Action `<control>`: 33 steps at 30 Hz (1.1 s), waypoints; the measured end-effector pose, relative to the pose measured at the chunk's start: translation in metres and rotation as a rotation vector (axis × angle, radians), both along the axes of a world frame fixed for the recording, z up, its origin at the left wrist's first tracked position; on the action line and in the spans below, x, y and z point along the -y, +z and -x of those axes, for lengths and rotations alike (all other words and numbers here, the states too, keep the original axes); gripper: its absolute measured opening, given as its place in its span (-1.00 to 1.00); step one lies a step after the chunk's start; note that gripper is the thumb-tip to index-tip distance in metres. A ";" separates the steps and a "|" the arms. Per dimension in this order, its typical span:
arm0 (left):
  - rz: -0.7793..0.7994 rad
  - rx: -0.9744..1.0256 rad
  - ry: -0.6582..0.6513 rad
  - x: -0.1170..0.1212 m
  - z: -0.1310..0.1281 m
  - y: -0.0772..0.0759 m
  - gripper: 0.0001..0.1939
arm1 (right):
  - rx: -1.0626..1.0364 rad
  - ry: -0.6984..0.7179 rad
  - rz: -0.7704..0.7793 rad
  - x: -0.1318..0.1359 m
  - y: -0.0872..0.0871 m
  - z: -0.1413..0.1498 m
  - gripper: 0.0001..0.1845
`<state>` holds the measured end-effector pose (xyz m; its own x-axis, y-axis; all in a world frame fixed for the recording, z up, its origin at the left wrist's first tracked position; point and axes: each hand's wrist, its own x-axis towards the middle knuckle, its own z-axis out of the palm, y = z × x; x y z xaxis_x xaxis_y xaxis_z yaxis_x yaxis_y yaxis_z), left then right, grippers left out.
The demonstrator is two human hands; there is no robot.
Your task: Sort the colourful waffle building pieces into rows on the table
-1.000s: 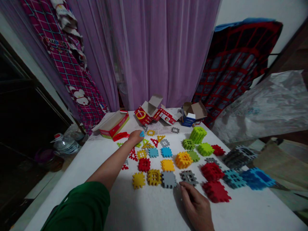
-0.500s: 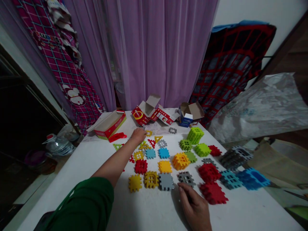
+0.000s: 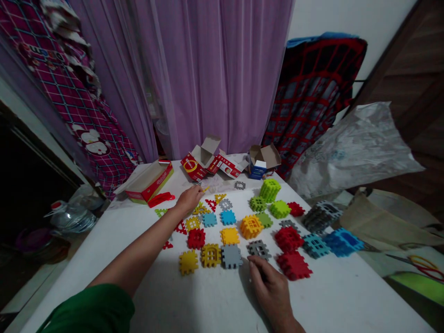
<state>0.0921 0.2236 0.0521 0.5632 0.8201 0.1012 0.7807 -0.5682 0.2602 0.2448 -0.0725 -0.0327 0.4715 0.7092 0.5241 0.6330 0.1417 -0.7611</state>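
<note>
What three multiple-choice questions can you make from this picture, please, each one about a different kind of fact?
1. Where is the right hand?
A) Inside the red box
B) On the white table, just below the grey lattice piece
C) On the curtain

2. What colour is the tall stacked block?
A) Red
B) Blue
C) Lime green

3. What state is the small blue carton in?
A) Flaps open
B) Flaps shut
C) Crushed flat

Answers:
1 B, the fingertips lie beneath that piece.
2 C, its lattice walls show lime green.
3 A, its flaps stand up.
</note>
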 end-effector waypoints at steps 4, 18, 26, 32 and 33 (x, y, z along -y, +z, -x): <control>0.219 0.376 0.041 0.037 0.011 0.000 -0.75 | 0.069 0.054 0.004 0.000 -0.002 -0.007 -0.81; 0.919 0.632 0.093 0.151 -0.006 0.005 -0.65 | 0.251 -0.030 -0.033 -0.004 0.014 0.005 -0.38; 0.970 0.635 0.078 0.164 0.005 0.007 -0.61 | 0.287 -0.027 -0.049 0.003 0.022 0.021 -0.57; 1.034 0.775 0.109 0.193 0.033 -0.008 -0.45 | 0.235 -0.012 -0.035 0.015 0.023 0.042 -0.62; 1.050 0.801 0.132 0.200 0.039 -0.012 -0.42 | 0.223 -0.001 -0.041 0.018 0.023 0.044 -0.62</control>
<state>0.0529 0.0236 0.0405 0.5563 0.7556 -0.3459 0.2403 0.2521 0.9374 0.2004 -0.0902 -0.0096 0.3413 0.6846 0.6440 0.7853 0.1688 -0.5956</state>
